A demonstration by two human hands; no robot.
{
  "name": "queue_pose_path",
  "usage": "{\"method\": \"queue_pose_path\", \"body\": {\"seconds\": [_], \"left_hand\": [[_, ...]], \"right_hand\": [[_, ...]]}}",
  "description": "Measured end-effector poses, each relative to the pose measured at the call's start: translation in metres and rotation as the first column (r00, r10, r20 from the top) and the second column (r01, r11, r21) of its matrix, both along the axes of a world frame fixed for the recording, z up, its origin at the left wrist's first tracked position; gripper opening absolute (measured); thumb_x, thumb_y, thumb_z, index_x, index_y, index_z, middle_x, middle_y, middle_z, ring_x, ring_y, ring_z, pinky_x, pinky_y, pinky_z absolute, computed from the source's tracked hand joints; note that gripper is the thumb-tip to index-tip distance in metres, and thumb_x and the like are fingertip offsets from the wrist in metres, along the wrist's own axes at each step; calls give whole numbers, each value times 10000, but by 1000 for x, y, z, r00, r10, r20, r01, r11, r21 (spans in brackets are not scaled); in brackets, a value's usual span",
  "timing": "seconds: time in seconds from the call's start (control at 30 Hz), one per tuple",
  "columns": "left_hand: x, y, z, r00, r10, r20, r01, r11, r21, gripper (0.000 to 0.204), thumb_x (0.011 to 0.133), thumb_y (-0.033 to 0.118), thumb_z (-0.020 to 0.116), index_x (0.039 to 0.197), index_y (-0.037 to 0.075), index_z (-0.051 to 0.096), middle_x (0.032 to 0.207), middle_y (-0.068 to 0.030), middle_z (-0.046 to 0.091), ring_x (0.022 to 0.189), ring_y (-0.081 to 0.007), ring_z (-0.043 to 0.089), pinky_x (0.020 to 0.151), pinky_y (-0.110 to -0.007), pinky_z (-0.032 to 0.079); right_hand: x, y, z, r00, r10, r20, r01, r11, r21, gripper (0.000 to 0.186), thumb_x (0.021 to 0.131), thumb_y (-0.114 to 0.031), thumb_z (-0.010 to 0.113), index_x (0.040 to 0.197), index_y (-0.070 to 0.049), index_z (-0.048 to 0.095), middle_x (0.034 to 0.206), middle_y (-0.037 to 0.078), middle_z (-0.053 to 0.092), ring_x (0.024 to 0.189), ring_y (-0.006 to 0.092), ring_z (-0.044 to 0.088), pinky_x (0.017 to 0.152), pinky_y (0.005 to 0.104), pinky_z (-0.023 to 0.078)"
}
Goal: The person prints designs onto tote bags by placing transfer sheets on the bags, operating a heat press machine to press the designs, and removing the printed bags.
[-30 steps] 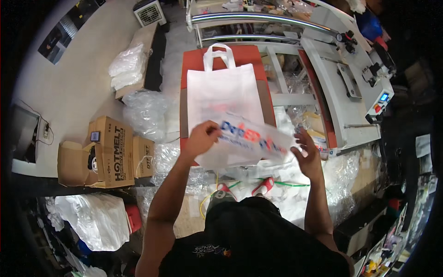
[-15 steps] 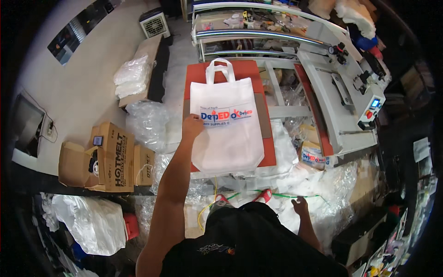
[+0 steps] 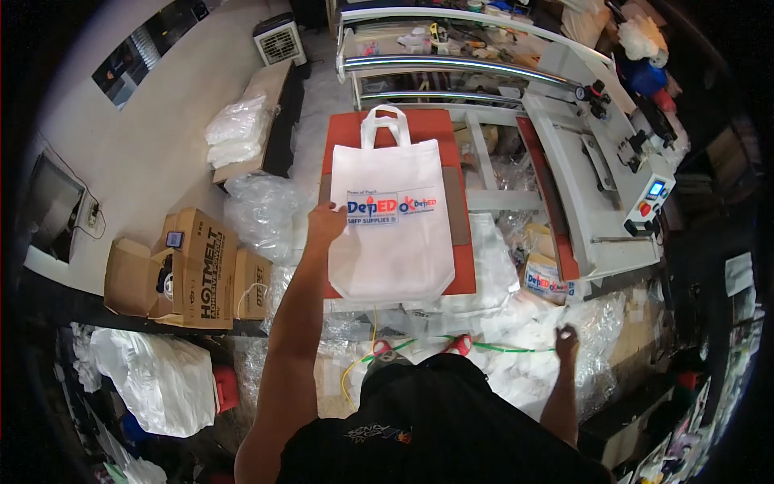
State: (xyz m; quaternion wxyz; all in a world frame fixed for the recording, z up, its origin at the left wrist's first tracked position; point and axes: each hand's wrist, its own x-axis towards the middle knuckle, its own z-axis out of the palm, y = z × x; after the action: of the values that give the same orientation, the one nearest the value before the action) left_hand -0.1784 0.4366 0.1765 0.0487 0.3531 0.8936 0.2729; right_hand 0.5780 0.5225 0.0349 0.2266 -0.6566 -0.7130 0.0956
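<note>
A white fabric tote bag with blue and red print lies flat, handles away from me, on the red pad of a heat press. My left hand is at the bag's left edge, beside the print. Its fingers are closed on the fabric there. Off to the right, over plastic sheeting, my right hand hangs in the air, fingers loosely bent and slightly apart. I see nothing in it.
The press's upper plate and control box stand to the right. Below lies a carton with a similarly printed bag. Cardboard boxes and clear plastic bags are on the left. A white plastic bundle sits at lower left.
My right hand has moved right and away from my body. My left hand stays at the bag's left edge, a little farther left in the picture. The whole view has shifted slightly.
</note>
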Motion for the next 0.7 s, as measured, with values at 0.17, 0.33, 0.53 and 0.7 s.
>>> {"method": "queue_pose_path", "body": {"seconds": [0.17, 0.33, 0.53, 0.7], "left_hand": [[3, -57, 32, 982, 56, 178, -115, 932, 343, 338, 858, 263, 643, 1022, -32, 639, 954, -205, 685, 922, -321, 668, 822, -385, 516], [-44, -202, -36, 975, 210, 71, -217, 969, 121, 291, 886, 280, 611, 990, 9, 634, 957, -195, 671, 928, -359, 644, 837, -424, 496], [-11, -366, -119, 986, 32, -162, -78, 955, -286, 244, 814, 178, 525, 689, 16, 658, 732, -213, 649, 776, -404, 649, 690, -499, 499], [29, -432, -183, 935, -273, -225, 85, 791, -606, 228, 791, 183, 529, 662, 71, 680, 714, -175, 665, 699, -338, 665, 647, -489, 527]], "right_hand": [[-31, 119, 195, 930, -131, 344, -105, 800, 590, 359, 827, -128, 650, 1114, 68, 560, 1172, 312, 541, 1097, 474, 516, 933, 488, 445], [-90, 211, 278, 947, 51, 317, -183, 898, 400, 570, 862, -288, 642, 1263, 78, 468, 1267, 304, 500, 1209, 470, 464, 1030, 483, 393], [-106, 261, 255, 885, -42, 465, 42, 999, 10, 626, 822, -378, 654, 1272, 15, 472, 1241, 287, 547, 1195, 413, 519, 1002, 480, 425], [-98, 241, 269, 881, -184, 437, 158, 983, 96, 507, 806, -317, 645, 1195, -17, 519, 1178, 253, 590, 1094, 406, 591, 932, 485, 479]]}}
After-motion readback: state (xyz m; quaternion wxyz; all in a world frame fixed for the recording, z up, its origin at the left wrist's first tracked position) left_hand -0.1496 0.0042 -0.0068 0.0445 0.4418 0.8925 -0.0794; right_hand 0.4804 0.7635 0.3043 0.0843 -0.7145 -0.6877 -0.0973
